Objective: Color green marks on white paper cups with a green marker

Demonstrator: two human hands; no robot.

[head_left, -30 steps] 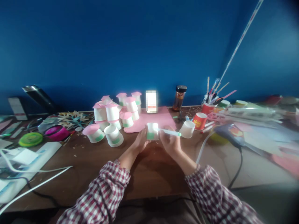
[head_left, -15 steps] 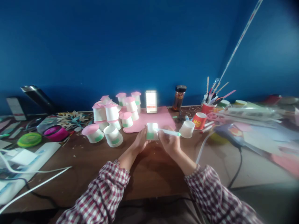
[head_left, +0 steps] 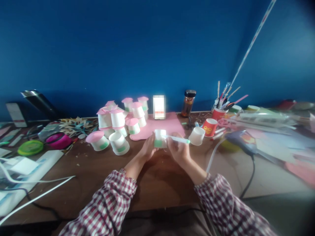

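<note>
My left hand [head_left: 148,148] is closed around a small white paper cup [head_left: 159,138] with a green patch on its side, held upside down just above the brown table [head_left: 98,177]. My right hand [head_left: 178,149] grips a white pen with a green end [head_left: 177,139], and the pen's tip touches the cup's right side. Both hands meet at the table's middle, in front of a pink paper sheet [head_left: 169,125]. Another plain white cup [head_left: 197,135] lies just right of my right hand.
A heap of white cups with pink tops [head_left: 118,124] stands at the left of the pink sheet. A brown jar [head_left: 188,103], two red cups with tools [head_left: 216,118], a glue gun with a cord [head_left: 240,139] and paper scraps [head_left: 73,126] crowd the back and sides.
</note>
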